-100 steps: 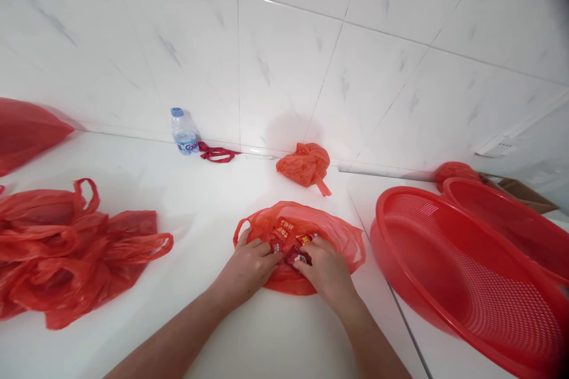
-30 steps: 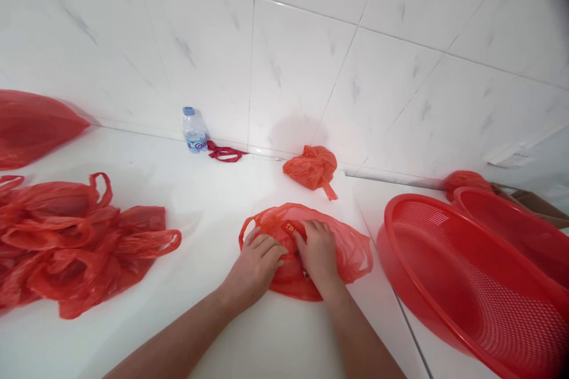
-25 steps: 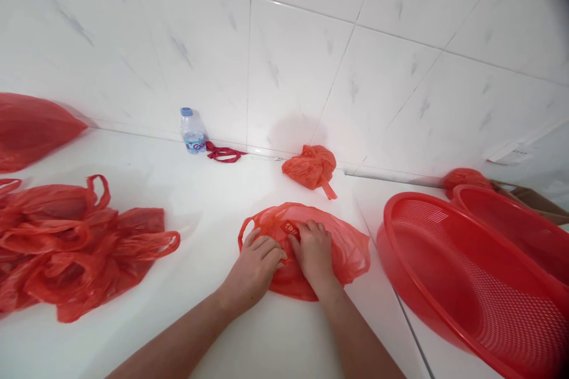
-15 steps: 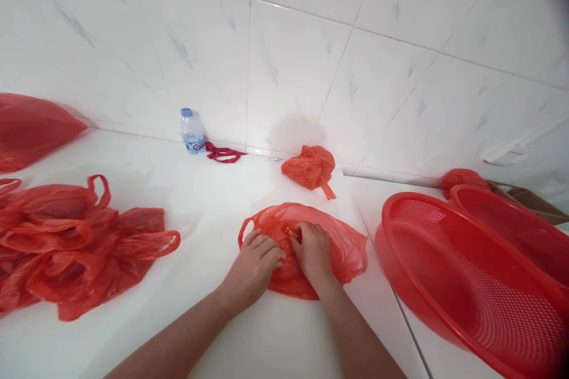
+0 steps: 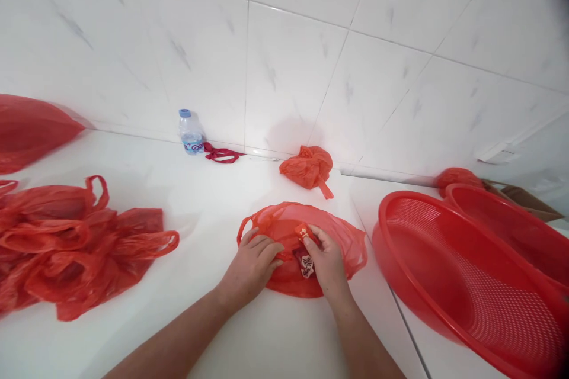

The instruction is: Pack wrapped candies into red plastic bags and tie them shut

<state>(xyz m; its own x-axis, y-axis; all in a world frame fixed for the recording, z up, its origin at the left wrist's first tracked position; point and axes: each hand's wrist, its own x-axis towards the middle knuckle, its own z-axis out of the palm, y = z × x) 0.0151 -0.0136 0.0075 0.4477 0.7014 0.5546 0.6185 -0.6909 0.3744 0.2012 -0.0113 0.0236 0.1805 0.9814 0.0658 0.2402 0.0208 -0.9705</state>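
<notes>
- A smooth, bulging red bag [image 5: 35,133], cut off by the edge of the view, sat far to the left of the spread red bag [image 5: 355,243] and farther back.
- A heap of crumpled red plastic bags [image 5: 84,249], handles looping upward, lay on the white bench [image 5: 280,337], well to the left of the spread red bag.
- A clear bottle [image 5: 191,136] with a blue cap stood upright, behind and to the left of the spread red bag.
- A dark red ribbon [image 5: 222,155] lay behind the spread red bag, also toward its left.
- The left hand [image 5: 251,263] rested at the left side of the spread red bag, fingers curled; whether they gripped its plastic could not be told.
- A small red packet [image 5: 303,232] with pale markings was above the middle of the spread red bag, clamped between the thumb and fingers of the right hand [image 5: 329,257].
- A darker red packet [image 5: 305,263] with white markings lay in the spread red bag, toward its near side.
- A knotted orange-red bag [image 5: 306,167] sat just behind the spread red bag.
- A large red basket [image 5: 431,272] with perforated sides stood just right of the spread red bag; a second red basket [image 5: 511,219] stood farther right of it, partly hidden.
</notes>
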